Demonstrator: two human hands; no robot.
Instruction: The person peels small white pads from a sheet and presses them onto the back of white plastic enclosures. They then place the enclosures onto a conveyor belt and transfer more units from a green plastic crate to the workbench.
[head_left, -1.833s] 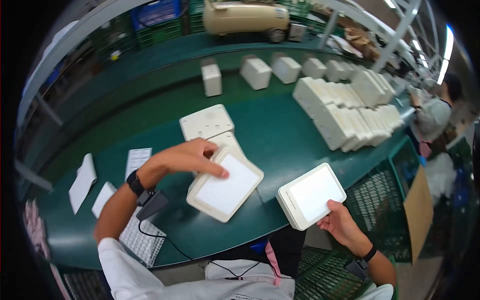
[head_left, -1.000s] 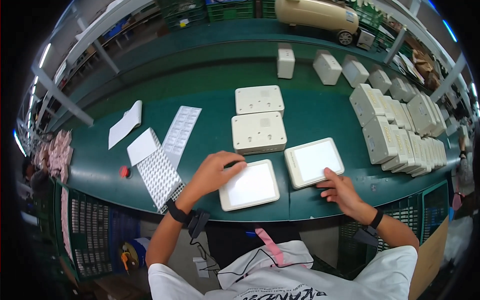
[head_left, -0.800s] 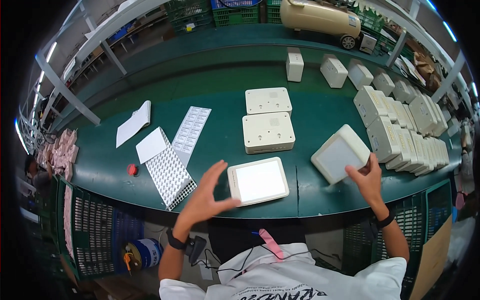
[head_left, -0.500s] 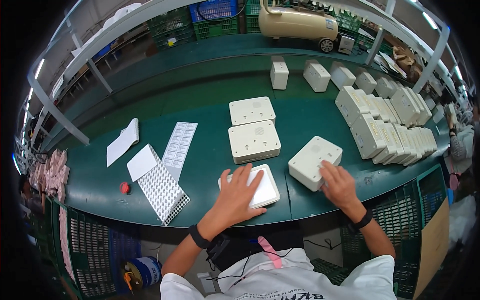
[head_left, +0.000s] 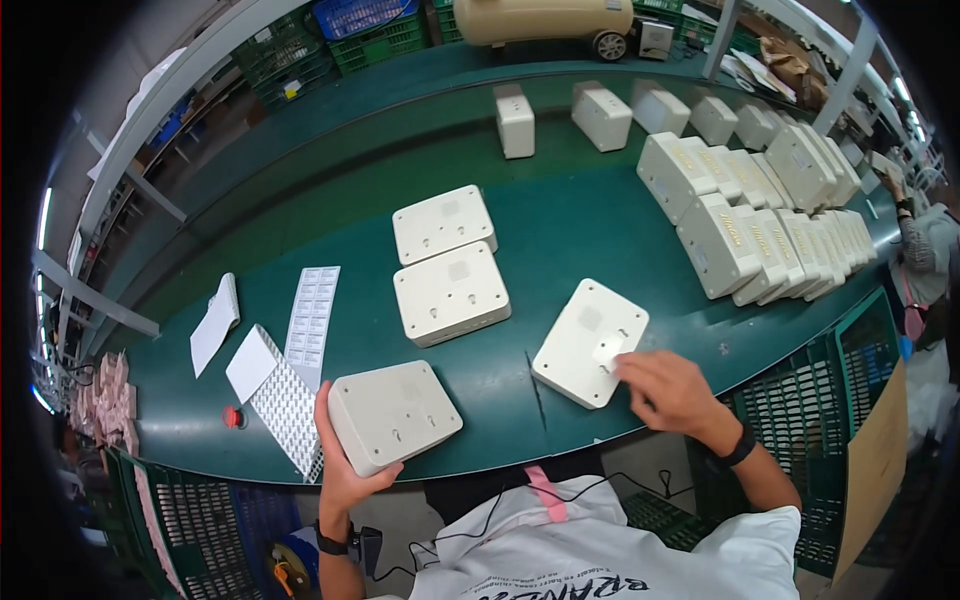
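Observation:
My left hand [head_left: 343,465] grips a cream plastic box-shaped device [head_left: 395,412] by its left side, thumb along the near edge. The device is tilted at the table's front edge, its back with keyhole slots facing up. My right hand [head_left: 672,392] is at the near right edge of a second cream device [head_left: 585,335], which lies back up. The right fingers are curled together, their tips over a slot; anything small between them cannot be made out. Two more such devices [head_left: 452,290] lie one behind the other beyond my left hand.
Rows of cream devices [head_left: 720,245] stand on edge at right, with more along the back. On the left lie a label sheet [head_left: 312,318], a patterned silver-white sheet [head_left: 280,415], folded white paper [head_left: 215,325] and a red button-like object [head_left: 233,417]. Green crates [head_left: 200,510] flank the table front.
My left hand has turned its device back up, lifted it and moved it left. The right-hand device is rotated, and my right fingers have drawn together. The head view has shifted.

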